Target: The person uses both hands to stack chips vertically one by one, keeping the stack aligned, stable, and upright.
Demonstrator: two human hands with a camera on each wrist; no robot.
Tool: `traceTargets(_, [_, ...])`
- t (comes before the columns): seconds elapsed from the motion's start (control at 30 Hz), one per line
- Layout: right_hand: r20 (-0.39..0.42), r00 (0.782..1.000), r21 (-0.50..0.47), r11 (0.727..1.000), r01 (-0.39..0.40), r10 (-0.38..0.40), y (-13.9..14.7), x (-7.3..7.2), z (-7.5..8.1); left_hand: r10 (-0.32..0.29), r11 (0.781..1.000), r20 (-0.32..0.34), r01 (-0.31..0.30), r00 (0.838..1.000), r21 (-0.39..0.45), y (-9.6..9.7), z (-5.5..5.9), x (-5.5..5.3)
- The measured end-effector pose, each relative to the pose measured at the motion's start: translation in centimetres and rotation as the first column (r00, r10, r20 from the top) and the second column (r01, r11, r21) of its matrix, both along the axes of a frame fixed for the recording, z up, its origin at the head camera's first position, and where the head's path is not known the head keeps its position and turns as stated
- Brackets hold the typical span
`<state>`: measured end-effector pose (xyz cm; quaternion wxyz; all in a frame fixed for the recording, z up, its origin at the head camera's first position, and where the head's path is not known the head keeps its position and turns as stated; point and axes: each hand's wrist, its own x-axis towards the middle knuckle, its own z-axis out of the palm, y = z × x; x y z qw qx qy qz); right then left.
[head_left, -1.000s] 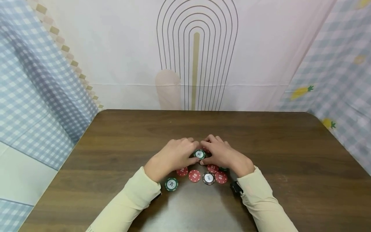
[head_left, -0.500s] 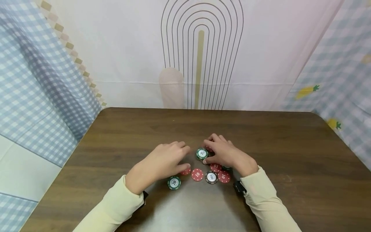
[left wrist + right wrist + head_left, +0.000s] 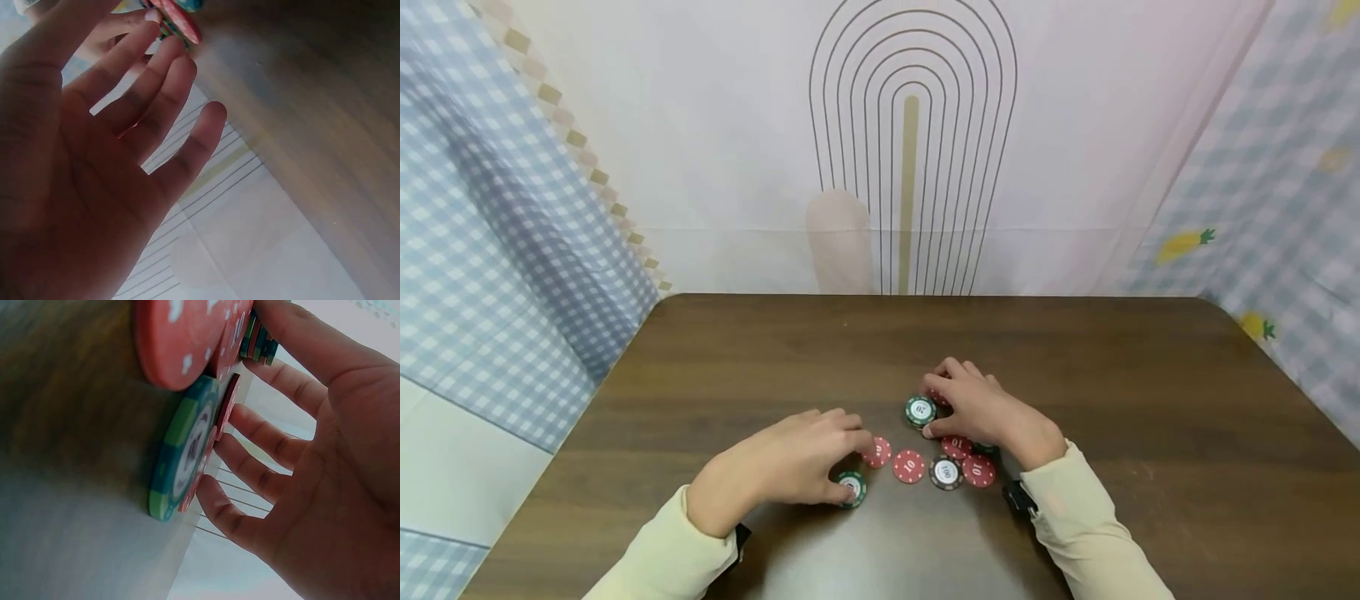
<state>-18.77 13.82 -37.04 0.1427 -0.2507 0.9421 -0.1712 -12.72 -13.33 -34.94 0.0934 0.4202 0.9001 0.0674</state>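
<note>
A short stack of poker chips with a green 20 chip on top [image 3: 920, 410] stands near the table's middle. My right hand [image 3: 981, 408] is at its right side, thumb and index finger around the stack; in the right wrist view the stack [image 3: 259, 340] sits between them. My left hand [image 3: 782, 458] is lower left, its thumb over a loose green chip [image 3: 854, 482] and its index fingertip beside a red 10 chip [image 3: 880, 452]. In the left wrist view its fingers [image 3: 169, 106] are spread and loosely bent; the thumb's contact is hidden there.
Before the stack lie a red 10 chip [image 3: 909, 467], a black 100 chip [image 3: 946, 472], and two more red chips [image 3: 979, 472]. A green chip [image 3: 187, 450] lies under my right hand, partly hidden from above. A patterned cloth [image 3: 730, 250] hangs behind the wooden table [image 3: 760, 358].
My left hand has left the stack and moved left and toward me, reaching the loose green chip. My right hand has stayed by the stack.
</note>
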Motion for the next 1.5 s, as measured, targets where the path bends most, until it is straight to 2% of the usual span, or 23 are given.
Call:
traceTargets(0.23, [-0.008, 1.0, -0.016, 1.0, 0.004, -0.005, 0.3, 0.23, -0.48, -0.035, 0.999, 0.056, 0.036, 0.998, -0.011, 0.16, -1.01, -0.21])
traceTargets(0.6, [-0.013, 1.0, -0.024, 1.0, -0.006, 0.006, 0.23, 0.2, -0.32, -0.021, 1.0, 0.118, 0.021, 0.993, -0.004, -0.18, -0.63, -0.15])
traceTargets(0.9, [-0.012, 1.0, -0.02, 1.0, 0.001, -0.001, 0.01, 0.28, -0.26, 0.02, 1.0, 0.113, -0.022, 0.993, 0.013, -0.06, -0.64, 0.21])
traceTargets(1.2, [-0.017, 1.0, -0.019, 1.0, 0.001, -0.002, 0.24, 0.07, -0.14, -0.001, 1.0, 0.058, 0.001, 0.998, -0.002, 0.25, -0.43, 0.29])
traceTargets(1.5, [-0.017, 1.0, -0.021, 1.0, 0.001, -0.001, 0.16, 0.27, -0.18, 0.003, 1.0, 0.054, -0.002, 0.999, -0.017, 0.61, -0.92, 0.62])
